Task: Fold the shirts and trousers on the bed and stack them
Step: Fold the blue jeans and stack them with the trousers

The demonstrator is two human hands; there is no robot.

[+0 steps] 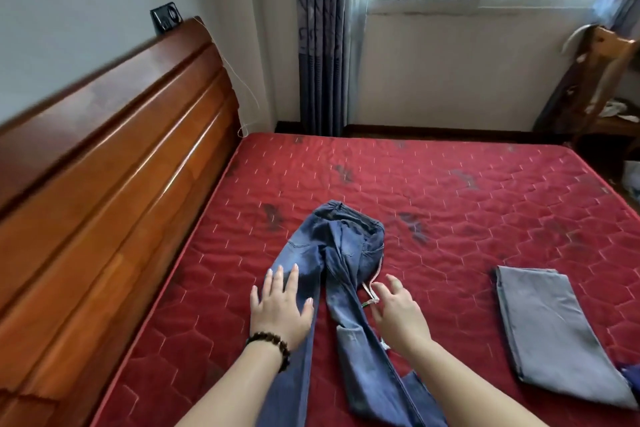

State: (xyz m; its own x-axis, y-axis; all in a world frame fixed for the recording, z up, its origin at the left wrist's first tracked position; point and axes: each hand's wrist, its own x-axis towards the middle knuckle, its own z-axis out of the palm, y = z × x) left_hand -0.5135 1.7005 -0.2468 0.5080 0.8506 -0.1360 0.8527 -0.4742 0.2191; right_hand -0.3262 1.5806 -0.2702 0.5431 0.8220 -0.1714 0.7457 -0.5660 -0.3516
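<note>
Red quilted bed (450,184), wooden headboard (114,149) on the left. We see blue jeans (341,263) laid out mid-bed, waistband away from us. Left hand (278,305) presses flat, fingers spread, on one leg. Right hand (398,312) hovers beside the jeans, fingers spread and relaxed. Folded grey garment (550,329) lies well apart to the right.

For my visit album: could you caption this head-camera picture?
Left hand flat on blue jeans spread on a red mattress, right hand beside them; folded grey garment nearby.

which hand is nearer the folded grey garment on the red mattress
Right. The right hand hovers beside the blue jeans, on the side toward the folded grey garment. The left hand lies flat on the jeans, farther off.
</note>
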